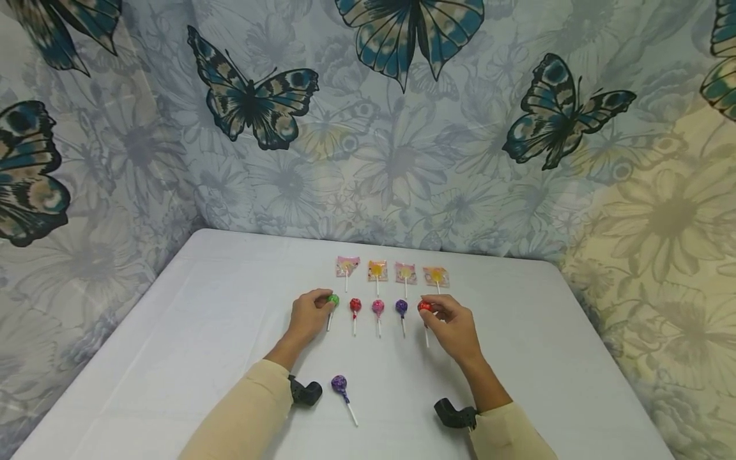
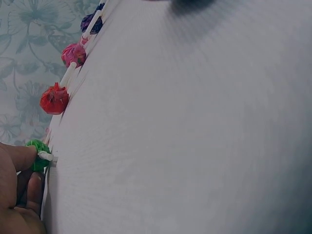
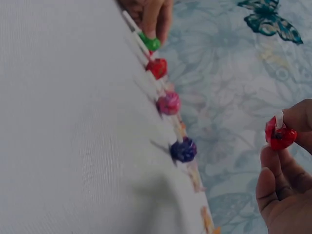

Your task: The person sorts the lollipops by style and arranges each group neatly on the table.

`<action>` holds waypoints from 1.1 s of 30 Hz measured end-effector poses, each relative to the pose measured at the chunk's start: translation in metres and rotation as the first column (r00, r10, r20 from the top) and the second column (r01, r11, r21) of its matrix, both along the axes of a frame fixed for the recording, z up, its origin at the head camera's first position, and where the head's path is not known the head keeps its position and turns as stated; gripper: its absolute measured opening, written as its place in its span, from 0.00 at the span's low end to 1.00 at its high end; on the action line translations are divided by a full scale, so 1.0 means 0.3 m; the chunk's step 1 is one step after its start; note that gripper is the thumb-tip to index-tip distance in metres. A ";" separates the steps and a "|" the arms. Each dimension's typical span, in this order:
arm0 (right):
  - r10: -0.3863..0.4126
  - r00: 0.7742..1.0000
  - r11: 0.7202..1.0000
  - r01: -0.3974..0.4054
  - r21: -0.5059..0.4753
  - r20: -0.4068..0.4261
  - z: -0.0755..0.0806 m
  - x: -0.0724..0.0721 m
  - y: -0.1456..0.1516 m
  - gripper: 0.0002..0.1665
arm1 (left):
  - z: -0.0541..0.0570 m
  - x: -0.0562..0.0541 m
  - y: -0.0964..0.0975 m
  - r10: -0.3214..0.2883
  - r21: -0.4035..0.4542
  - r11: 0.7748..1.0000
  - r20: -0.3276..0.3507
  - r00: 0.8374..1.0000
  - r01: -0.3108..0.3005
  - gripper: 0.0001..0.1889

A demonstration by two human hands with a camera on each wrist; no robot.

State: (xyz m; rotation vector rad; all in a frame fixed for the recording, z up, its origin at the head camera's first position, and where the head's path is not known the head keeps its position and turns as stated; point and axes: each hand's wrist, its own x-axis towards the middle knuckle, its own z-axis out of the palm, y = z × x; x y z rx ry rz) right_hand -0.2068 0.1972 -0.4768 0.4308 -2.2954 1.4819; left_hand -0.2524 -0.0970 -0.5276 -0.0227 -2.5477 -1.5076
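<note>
At the left end of a row of lollipops, my left hand point(image 1: 308, 314) pinches the head of a green lollipop point(image 1: 334, 299), its stick pointing toward me. My right hand point(image 1: 454, 326) holds a red lollipop point(image 3: 280, 134) by its wrapped head at the row's right end; in the right wrist view it looks raised off the table. Between the hands lie a red lollipop point(image 1: 355, 305), a pink lollipop point(image 1: 377, 307) and a purple lollipop point(image 1: 401, 307), sticks toward me. Another purple lollipop point(image 1: 339, 384) lies nearer, between my forearms.
Behind the row, several flat lollipops in clear wrappers point(image 1: 405, 273) form a second line near the far edge of the white table point(image 1: 172, 345). Butterfly-patterned cloth point(image 1: 397, 160) hangs behind the table. Black wrist mounts point(image 1: 454, 414) sit on both forearms.
</note>
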 end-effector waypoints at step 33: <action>-0.214 0.913 0.962 0.135 0.238 0.348 -0.103 -0.138 0.029 0.16 | -0.005 0.000 -0.001 0.001 0.011 1.000 0.001 1.000 -0.001 0.13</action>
